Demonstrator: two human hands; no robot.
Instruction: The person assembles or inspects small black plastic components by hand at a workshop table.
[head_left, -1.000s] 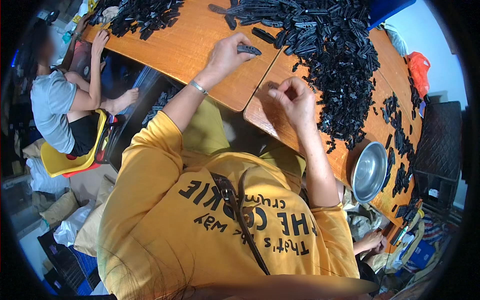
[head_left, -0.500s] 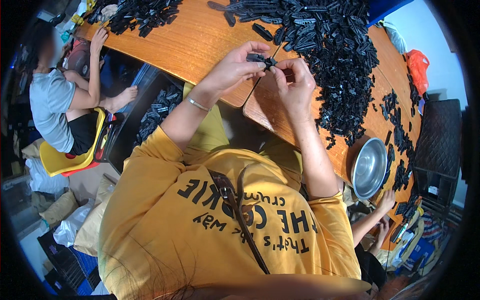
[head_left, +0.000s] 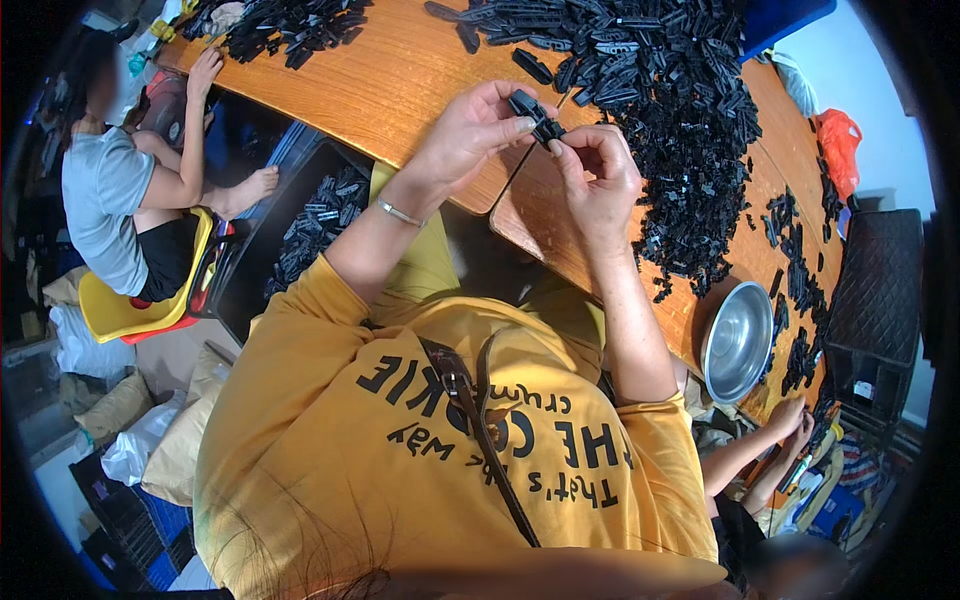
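Over the table's near edge, my left hand [head_left: 468, 135] pinches a long black plastic part [head_left: 530, 112] between thumb and fingers. Close by, my right hand [head_left: 600, 170] has its thumb and forefinger pressed together at the part's lower right end. A small black piece seems to sit there, mostly covered by the fingertips. Beyond my hands lies a heap of long black plastic parts [head_left: 620, 50]. It runs into a pile of small black pieces [head_left: 690, 220] to the right of my right hand.
A steel bowl [head_left: 738, 342] stands at the table's right edge. At left, a black crate [head_left: 262, 235] holds more black parts, beside a person on a yellow chair [head_left: 120, 310]. Another person's hands [head_left: 790, 425] work at lower right. An orange bag [head_left: 838, 150] lies at far right.
The black part has turned in my left fingers and now shows more of its length. My right hand has shifted slightly down and right. The co-worker's hands at lower right have moved.
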